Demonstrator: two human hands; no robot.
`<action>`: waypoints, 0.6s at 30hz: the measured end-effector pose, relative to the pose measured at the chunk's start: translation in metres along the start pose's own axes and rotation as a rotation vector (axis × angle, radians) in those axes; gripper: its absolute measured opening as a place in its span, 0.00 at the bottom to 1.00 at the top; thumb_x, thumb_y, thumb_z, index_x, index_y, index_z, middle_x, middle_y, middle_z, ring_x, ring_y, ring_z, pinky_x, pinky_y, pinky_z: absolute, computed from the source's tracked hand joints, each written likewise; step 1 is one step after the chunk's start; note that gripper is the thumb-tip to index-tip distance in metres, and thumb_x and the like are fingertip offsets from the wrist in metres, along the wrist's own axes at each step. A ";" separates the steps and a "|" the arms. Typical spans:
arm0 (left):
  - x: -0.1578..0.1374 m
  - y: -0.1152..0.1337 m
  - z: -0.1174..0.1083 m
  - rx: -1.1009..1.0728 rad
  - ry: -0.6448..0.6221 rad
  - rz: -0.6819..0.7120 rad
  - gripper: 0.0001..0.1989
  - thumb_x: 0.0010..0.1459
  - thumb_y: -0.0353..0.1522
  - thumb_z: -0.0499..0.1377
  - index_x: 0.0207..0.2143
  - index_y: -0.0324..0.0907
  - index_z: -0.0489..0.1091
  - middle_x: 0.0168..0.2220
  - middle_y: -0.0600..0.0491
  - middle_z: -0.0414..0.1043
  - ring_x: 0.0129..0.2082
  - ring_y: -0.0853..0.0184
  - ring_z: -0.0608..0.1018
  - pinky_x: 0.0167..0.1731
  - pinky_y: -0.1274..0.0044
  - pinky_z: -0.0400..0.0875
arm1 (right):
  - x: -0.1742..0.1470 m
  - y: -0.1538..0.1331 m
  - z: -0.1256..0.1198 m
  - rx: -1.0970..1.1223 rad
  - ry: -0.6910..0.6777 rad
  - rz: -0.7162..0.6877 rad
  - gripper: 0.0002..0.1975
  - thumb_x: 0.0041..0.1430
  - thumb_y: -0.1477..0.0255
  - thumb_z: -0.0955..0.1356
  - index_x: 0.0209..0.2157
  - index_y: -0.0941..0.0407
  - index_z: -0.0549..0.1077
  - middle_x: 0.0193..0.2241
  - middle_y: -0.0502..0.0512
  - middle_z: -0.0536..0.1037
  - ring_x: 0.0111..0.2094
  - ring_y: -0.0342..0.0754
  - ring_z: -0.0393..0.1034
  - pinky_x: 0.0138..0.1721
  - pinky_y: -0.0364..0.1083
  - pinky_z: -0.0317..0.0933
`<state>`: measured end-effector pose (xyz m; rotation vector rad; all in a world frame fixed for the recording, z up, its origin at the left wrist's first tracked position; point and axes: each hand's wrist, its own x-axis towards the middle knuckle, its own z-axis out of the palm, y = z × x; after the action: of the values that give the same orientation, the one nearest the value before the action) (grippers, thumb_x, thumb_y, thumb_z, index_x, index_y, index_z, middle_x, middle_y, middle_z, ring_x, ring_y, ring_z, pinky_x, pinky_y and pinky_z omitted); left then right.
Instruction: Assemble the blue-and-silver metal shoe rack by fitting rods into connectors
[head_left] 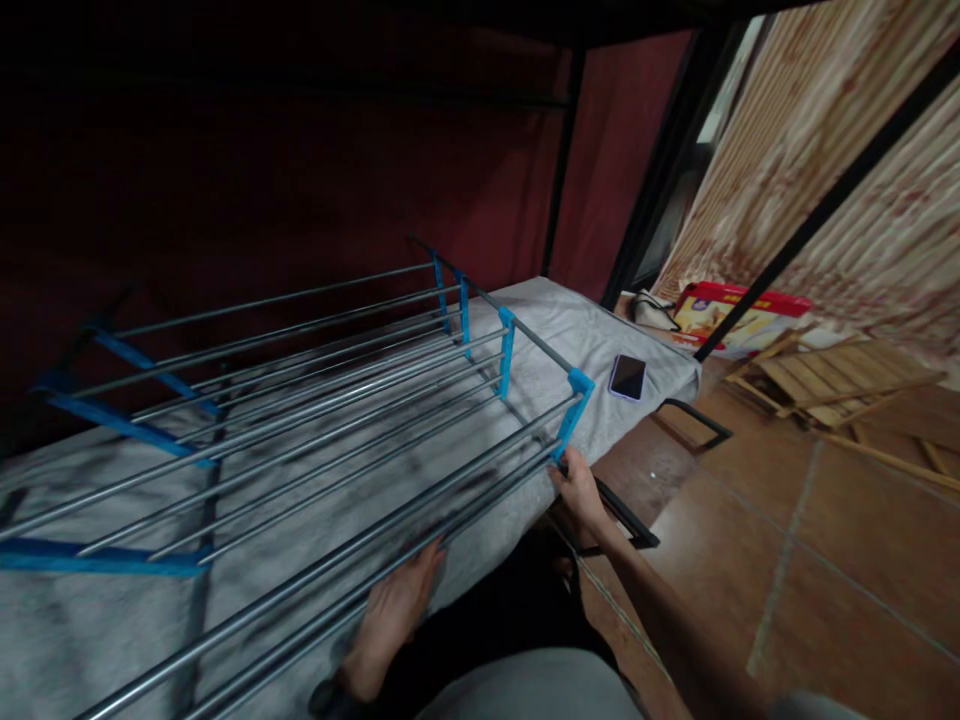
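A metal drying rack point(322, 463) with grey rods and blue plastic joints stretches across the left and middle of the view. My right hand point(578, 488) is closed on its near right corner, just below a blue end piece point(574, 412). Along the front rods, my left hand point(395, 612) grips from the near side; its fingers are partly hidden beneath the rods. Black bent-tube legs point(626, 520) stick out past the right hand.
Under the rack is a bed with a rumpled grey sheet point(517, 430), where a phone point(628, 378) lies. A red and yellow box point(742, 310) and wooden slatted pieces point(844, 380) rest on the tiled floor point(840, 540) at right. A dark post point(817, 220) slants before the striped curtain point(795, 150).
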<state>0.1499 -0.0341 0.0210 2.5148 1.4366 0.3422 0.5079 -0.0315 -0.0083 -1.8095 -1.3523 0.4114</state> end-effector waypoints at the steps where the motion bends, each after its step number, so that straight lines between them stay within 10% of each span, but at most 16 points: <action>1: 0.000 -0.002 0.001 0.000 -0.030 0.003 0.20 0.68 0.35 0.49 0.58 0.50 0.71 0.46 0.49 0.81 0.44 0.57 0.83 0.44 0.71 0.77 | 0.001 0.000 0.000 -0.014 -0.005 0.009 0.17 0.57 0.70 0.63 0.49 0.56 0.67 0.46 0.62 0.76 0.49 0.55 0.69 0.55 0.54 0.63; 18: -0.008 -0.013 0.011 0.115 -0.068 0.085 0.20 0.71 0.34 0.45 0.61 0.46 0.66 0.42 0.53 0.83 0.39 0.62 0.84 0.39 0.73 0.77 | 0.006 0.013 0.005 -0.090 0.081 -0.026 0.05 0.59 0.71 0.64 0.37 0.53 0.71 0.36 0.56 0.77 0.39 0.53 0.72 0.43 0.49 0.65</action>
<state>0.1385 -0.0354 0.0057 2.6567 1.3640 0.1914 0.5146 -0.0250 -0.0200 -1.8595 -1.3556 0.2645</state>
